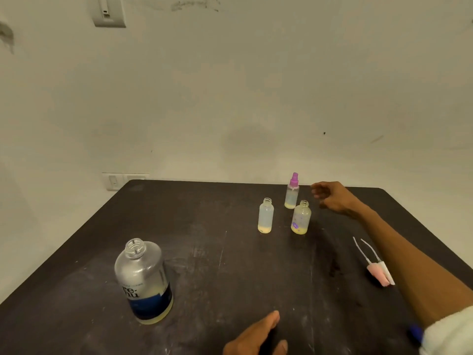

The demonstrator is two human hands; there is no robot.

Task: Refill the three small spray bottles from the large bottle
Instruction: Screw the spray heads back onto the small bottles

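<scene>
The large bottle (143, 280) is standing uncapped on the dark worktop (230, 265), well left of the three small spray bottles (266, 216). The right hand (332, 198) is hovering just right of them, fingers loosely curled, holding nothing. The left hand (256, 338) is resting spread, nearer the camera.

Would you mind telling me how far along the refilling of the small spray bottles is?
Done: the large bottle stands uncapped, and two small bottles are open, their pump heads lying on the table. In hand: the right hand reaches beside the pink-capped bottle, holding nothing. Left: uncap it, then fill; all three hold only a little yellowish liquid.
</scene>
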